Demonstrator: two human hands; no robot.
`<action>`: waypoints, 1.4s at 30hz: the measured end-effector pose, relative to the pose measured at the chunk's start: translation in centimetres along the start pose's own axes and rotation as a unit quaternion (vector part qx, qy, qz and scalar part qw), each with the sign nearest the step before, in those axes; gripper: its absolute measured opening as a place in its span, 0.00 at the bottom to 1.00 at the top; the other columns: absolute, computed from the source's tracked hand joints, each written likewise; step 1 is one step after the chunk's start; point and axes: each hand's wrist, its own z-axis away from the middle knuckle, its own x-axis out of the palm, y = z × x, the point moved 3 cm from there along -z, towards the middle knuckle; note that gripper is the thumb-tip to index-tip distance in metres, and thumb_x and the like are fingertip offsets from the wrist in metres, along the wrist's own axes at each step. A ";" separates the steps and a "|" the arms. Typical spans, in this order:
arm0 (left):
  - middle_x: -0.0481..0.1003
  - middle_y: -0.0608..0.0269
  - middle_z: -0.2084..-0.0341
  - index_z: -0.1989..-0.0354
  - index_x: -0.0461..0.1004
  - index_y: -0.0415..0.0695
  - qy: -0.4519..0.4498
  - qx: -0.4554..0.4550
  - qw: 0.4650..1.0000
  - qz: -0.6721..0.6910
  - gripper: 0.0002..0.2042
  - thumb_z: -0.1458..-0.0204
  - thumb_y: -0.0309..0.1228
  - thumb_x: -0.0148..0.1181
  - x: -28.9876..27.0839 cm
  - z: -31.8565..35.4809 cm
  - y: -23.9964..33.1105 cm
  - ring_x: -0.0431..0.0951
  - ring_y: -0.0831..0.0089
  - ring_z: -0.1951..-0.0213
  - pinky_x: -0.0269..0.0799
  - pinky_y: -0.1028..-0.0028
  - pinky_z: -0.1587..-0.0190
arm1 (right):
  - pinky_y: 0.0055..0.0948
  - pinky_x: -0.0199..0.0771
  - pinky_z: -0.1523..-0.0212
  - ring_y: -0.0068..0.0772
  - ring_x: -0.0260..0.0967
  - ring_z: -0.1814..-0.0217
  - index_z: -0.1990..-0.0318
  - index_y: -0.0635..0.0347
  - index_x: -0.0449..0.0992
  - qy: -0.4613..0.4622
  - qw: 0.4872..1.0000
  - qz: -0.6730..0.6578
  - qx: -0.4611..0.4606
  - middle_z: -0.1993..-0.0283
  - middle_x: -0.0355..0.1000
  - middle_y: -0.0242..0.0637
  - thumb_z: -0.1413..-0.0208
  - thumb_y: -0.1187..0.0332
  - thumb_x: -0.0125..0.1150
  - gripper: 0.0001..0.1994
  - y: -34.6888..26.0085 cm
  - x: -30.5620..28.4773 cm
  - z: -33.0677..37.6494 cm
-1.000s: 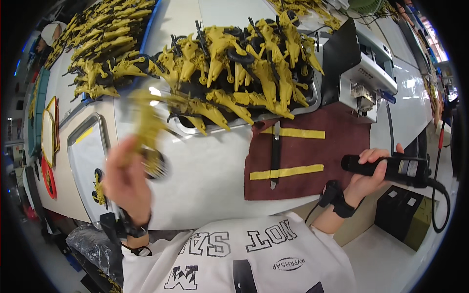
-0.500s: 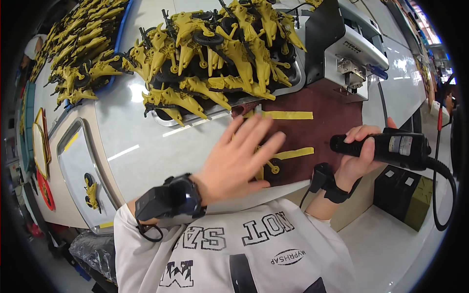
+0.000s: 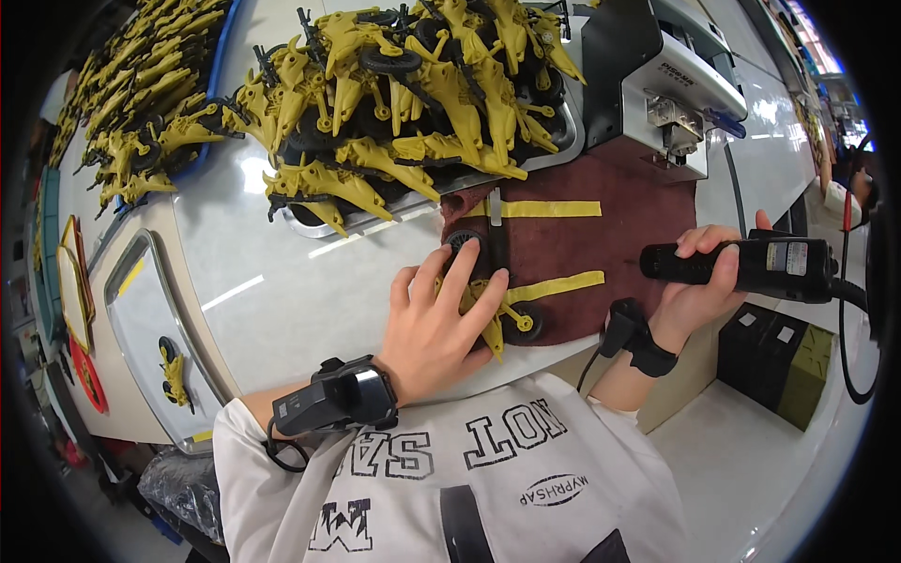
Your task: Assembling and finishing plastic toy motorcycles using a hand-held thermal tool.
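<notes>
A yellow toy motorcycle (image 3: 493, 336) with black wheels lies on the dark red cloth (image 3: 648, 220), near the table's front edge. My left hand (image 3: 436, 319) is over it with curved fingers, gripping it; a fingertip is at the upper wheel and the thumb by the yellow body. The hand hides part of the toy. To the right, my right hand (image 3: 709, 272) is closed round a black corded electric screwdriver (image 3: 784, 266), held roughly level above the cloth's right side. I cannot make out a bit at its left end.
A metal tray (image 3: 572, 131) heaped with yellow toy motorcycles stands behind the cloth, and a blue-edged tray (image 3: 221, 70) of more at far left. A smaller tray (image 3: 150, 310) holds one toy. A white-and-black machine (image 3: 662, 103) stands back right. Yellow tape strips (image 3: 554, 208) cross the cloth.
My left hand has come down onto the toy motorcycle, its fingers now curved over it. My right hand has shifted slightly right with the electric screwdriver. The view has shifted a little.
</notes>
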 end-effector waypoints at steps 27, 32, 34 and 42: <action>0.54 0.50 0.39 0.42 0.61 0.52 -0.001 0.107 0.992 0.073 0.33 0.61 0.39 0.60 -1.4 -3.9 -0.1 0.51 0.52 0.37 0.37 0.46 0.40 | 0.29 0.65 0.81 0.29 0.59 0.85 0.44 0.64 0.51 0.002 0.999 -0.041 -0.032 0.80 0.62 0.38 0.49 0.61 0.54 0.29 -0.4 -1.8 0.8; 0.66 0.59 0.53 0.52 0.69 0.45 0.174 0.042 0.982 -0.058 0.24 0.64 0.21 0.58 0.3 -2.3 -4.6 0.65 0.59 0.50 0.57 0.62 0.49 | 0.28 0.64 0.82 0.27 0.58 0.85 0.44 0.64 0.52 0.006 0.999 -0.028 -0.036 0.80 0.61 0.37 0.49 0.60 0.55 0.30 -0.2 -1.7 0.9; 0.67 0.60 0.55 0.53 0.70 0.44 0.162 0.058 0.982 -0.073 0.23 0.64 0.21 0.56 0.2 -2.9 -5.1 0.66 0.61 0.50 0.58 0.63 0.50 | 0.28 0.64 0.82 0.27 0.58 0.85 0.43 0.64 0.52 0.005 0.999 -0.024 -0.034 0.80 0.61 0.37 0.49 0.59 0.55 0.30 -0.1 -1.6 0.9; 0.70 0.62 0.61 0.57 0.71 0.42 0.174 0.085 0.976 -0.099 0.21 0.66 0.21 0.52 -1.5 -5.0 -8.1 0.69 0.64 0.55 0.60 0.66 0.54 | 0.28 0.63 0.81 0.26 0.58 0.84 0.43 0.63 0.52 0.007 0.999 -0.025 -0.026 0.79 0.62 0.35 0.48 0.57 0.55 0.30 0.1 -2.0 0.8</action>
